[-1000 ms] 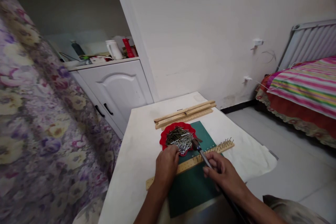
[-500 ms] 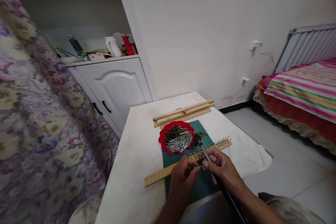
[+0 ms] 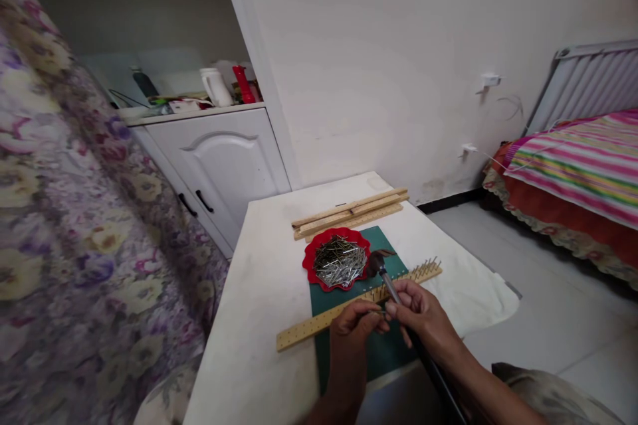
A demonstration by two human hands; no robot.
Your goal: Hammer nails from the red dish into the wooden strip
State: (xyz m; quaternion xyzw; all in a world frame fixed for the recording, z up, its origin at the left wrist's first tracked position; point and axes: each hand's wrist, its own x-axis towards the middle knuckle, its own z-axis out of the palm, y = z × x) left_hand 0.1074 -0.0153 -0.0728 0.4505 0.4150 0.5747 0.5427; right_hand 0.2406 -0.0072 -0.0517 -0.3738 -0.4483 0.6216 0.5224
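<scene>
My left hand (image 3: 353,327) is closed in a pinch on a thin nail (image 3: 381,312), which is partly hidden by the fingers. Close beside it, my right hand (image 3: 426,313) is wrapped round a claw hammer (image 3: 391,287), and its fingertips are near the nail too. The hammer's head points away from me, over the mat by the red dish. Under and beyond my hands a drilled wooden strip (image 3: 309,329) lies slanted across a green mat (image 3: 391,348). Several nails (image 3: 426,268) stand in the strip's right part; its left end shows bare holes.
A red scalloped dish (image 3: 309,259) full of loose nails (image 3: 340,262) sits on the mat's far left. More wooden strips (image 3: 351,212) lie behind it on the white table (image 3: 249,279). A cabinet (image 3: 219,166) and a floral curtain (image 3: 100,239) are at left, a bed (image 3: 573,159) at right.
My left hand has turned slightly and its fingers cover more of the nail, which showed between both hands before. My right hand keeps the hammer almost in place.
</scene>
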